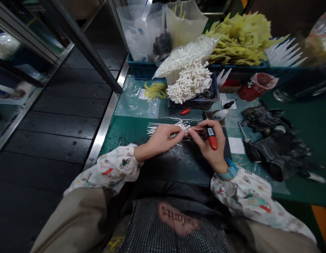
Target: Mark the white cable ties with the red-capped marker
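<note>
My left hand [165, 138] is closed in a pinch, its fingertips at the white heads of a bundle of thin white sticks [153, 128]. My right hand [212, 144] meets it there, thumb and finger pinched close to the same heads. A black-and-red marker-like tube [211, 135] with a pale label is tucked between the right fingers, red end toward me. Exactly which small white piece the fingertips grip is partly hidden. Beyond my hands lies a loose red cap [185, 111]. The sticks lie on a dark mat [175, 165].
A black tray [178, 104] holds many white-tipped sticks. Yellow pieces [239, 38] fill a blue bin behind. To the right are a red cup [257, 86], a screwdriver [243, 133] and dark gloves [281, 154]. A metal post [84, 45] stands at left.
</note>
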Available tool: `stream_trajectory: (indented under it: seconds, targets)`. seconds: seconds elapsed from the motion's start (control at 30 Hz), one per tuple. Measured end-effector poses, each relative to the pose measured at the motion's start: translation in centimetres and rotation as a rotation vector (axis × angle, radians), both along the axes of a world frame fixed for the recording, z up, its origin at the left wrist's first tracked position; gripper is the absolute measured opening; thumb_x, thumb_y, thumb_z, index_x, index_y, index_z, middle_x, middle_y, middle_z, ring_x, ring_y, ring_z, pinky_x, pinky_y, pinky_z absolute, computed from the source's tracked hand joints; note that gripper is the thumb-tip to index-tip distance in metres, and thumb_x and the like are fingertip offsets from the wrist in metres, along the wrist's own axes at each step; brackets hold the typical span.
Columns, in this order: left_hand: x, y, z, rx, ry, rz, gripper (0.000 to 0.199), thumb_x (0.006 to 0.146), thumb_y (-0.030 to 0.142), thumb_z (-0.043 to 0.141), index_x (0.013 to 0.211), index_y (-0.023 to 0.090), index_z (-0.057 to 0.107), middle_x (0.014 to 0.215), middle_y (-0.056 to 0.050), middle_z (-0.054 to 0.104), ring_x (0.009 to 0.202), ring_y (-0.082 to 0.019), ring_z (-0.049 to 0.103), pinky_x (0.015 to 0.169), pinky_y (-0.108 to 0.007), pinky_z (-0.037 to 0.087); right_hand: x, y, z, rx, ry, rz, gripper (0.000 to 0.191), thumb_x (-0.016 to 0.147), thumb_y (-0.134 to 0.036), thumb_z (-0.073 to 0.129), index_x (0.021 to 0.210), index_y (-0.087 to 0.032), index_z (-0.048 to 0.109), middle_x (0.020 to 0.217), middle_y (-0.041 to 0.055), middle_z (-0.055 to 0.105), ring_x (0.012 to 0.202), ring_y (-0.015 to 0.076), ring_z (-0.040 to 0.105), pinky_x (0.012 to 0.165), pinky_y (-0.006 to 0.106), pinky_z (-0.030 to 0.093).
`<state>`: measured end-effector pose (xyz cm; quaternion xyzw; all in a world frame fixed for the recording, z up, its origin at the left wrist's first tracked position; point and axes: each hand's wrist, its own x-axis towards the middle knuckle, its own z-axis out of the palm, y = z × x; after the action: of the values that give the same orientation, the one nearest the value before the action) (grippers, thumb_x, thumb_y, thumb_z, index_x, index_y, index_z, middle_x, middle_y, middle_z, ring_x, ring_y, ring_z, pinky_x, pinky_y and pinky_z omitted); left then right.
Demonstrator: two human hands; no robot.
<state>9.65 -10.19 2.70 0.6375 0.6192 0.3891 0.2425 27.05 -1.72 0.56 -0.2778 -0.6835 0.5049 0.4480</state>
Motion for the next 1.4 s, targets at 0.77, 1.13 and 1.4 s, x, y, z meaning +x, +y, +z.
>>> stream_trajectory:
  seconds: [0.77,1.13,1.4]
  targets:
    - [-0.7,0.3,1.0,-0.086,-0.084,0.053,0.036,0.099,0.037,0.053,0.077,0.015,0.071,0.069,-0.002,0.065,0.067,-0.013,0.052,0.061,-0.025,0.036,1.5,0.2,1.1,0.706,-0.083,-0.034,0.027,0.086,-0.016,0.073,0.110,-0.029,0.068,0.079,0.0002,0.071,0.063,0.0191,0.066,0.056,0.034,0.055]
    - [-0.8,0.2,1.2,-0.107,-0.058,0.037,0.039,0.101,0.039,0.052,0.080,0.014,0.074,0.069,-0.002,0.068,0.064,-0.013,0.055,0.061,-0.026,0.037,0.9,0.3,0.6,0.142,0.040,-0.046,0.028,0.101,-0.034,0.063,0.129,-0.034,0.063,0.114,0.0030,0.075,0.086,0.0217,0.076,0.078,0.041,0.064]
    - [-0.8,0.2,0.4,-0.061,0.039,-0.019,0.034,0.104,0.036,0.053,0.095,0.017,0.079,0.090,-0.006,0.079,0.078,-0.017,0.069,0.072,-0.028,0.047,-0.2,0.5,0.4,-0.055,-0.023,0.024,0.034,0.083,-0.033,0.084,0.101,-0.025,0.056,0.089,-0.0018,0.073,0.079,0.0159,0.074,0.076,0.031,0.063]
